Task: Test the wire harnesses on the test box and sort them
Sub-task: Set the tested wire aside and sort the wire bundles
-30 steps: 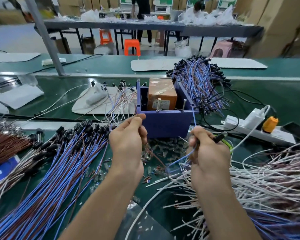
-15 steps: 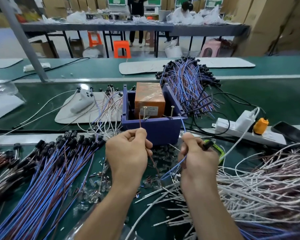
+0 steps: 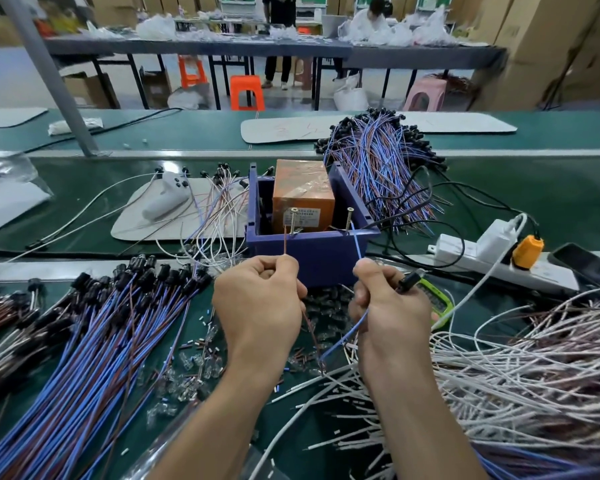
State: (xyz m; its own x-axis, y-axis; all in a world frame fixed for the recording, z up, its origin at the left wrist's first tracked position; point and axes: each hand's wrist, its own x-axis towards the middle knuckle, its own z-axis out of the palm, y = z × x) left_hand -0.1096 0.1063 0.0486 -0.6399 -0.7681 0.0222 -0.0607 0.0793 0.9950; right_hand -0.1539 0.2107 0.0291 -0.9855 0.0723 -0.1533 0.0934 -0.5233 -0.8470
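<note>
— Where is the harness [image 3: 345, 335]?
— Just in front of the blue test box [image 3: 312, 252] on the green worktop [image 3: 534, 188]. The left hand [image 3: 260, 306] pinches its brown wire [image 3: 284, 241], tip beside the left screw [image 3: 294, 220]. The right hand [image 3: 388, 310] grips its blue wire [image 3: 357, 244], tip at the right screw [image 3: 349, 220], and its black connector [image 3: 408, 281].

box label [image 3: 301, 216] unreadable, phone [image 3: 586, 263] edge-cropped
</note>
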